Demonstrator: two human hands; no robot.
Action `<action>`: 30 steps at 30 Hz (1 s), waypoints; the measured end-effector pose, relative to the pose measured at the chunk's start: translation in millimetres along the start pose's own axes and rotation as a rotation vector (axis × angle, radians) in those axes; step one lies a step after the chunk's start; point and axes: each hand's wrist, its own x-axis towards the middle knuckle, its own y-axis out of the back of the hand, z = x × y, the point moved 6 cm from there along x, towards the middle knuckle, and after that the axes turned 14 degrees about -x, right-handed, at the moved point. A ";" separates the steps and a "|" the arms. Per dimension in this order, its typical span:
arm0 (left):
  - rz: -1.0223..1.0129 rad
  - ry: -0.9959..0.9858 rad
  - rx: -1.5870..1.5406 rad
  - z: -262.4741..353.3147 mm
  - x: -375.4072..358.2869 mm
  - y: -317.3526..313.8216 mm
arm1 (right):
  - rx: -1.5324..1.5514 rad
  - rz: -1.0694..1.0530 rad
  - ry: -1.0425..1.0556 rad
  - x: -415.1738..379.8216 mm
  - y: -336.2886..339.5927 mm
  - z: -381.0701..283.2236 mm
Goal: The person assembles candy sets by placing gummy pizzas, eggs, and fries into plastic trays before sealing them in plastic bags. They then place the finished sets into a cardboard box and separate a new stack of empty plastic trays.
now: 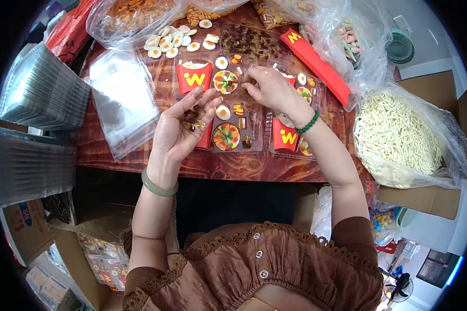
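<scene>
My left hand [179, 127] is turned palm up, its fingers curled around several small brown translucent pieces [193, 118]. My right hand [269, 90] hovers over the clear trays, its thumb and fingertips close together; anything between them is too small to make out. Below the hands, clear plastic trays [254, 111] hold red cartons [194, 78] with a yellow logo, round multicoloured pizza-like candies [226, 137], fried-egg candies [223, 112] and small burger-like pieces. One brown piece [247, 141] sits in the lower middle tray.
Egg candies [174, 41] and brown pieces [244, 41] lie at the back. Clear bags [124, 98] and stacked trays [52, 88] stand left. Flattened red cartons [316, 67] and a bag of pale strips [397, 135] are right. The table edge [218, 173] runs before me.
</scene>
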 end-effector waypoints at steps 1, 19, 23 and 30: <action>-0.002 0.001 0.000 0.0 -0.3 0.1 | -0.002 0.000 0.002 -0.1 -0.8 0.0; -0.011 0.008 -0.030 0.0 -5.9 -1.1 | 0.111 -0.012 -0.011 -6.8 2.0 1.2; -0.014 0.017 -0.030 -3.0 -7.5 -5.5 | 0.094 0.006 -0.073 -5.9 -5.5 2.6; -0.015 0.014 -0.020 -3.4 -6.7 -3.7 | 0.118 -0.032 -0.061 -4.3 -1.1 0.7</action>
